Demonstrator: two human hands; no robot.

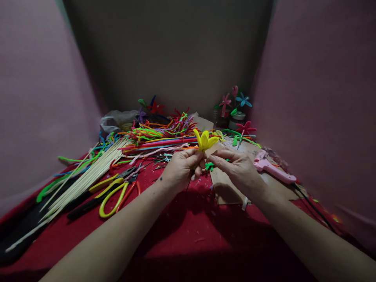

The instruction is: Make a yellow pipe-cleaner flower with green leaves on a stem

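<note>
A yellow pipe-cleaner flower [205, 141] with several looped petals points upward above the table. My left hand [185, 166] is closed around its base, thumb and fingers pinched together. Just to the right, my right hand [235, 168] has its thumb and fingertips pressed together close beside the flower's base. Whatever those right fingertips hold, if anything, is too small to make out. Under the right hand lies a piece of brown cardboard [225, 188], with a bit of green pipe cleaner [209, 167] by its upper edge.
Left are wooden sticks [88, 176], pliers [108, 184] and yellow-handled scissors [113, 201]. Coloured pipe cleaners [158, 131] heap up behind. A pink glue gun [273, 168] with a black cord lies right. Finished flowers stand near a jar [237, 119]; red cloth [188, 231] covers the table.
</note>
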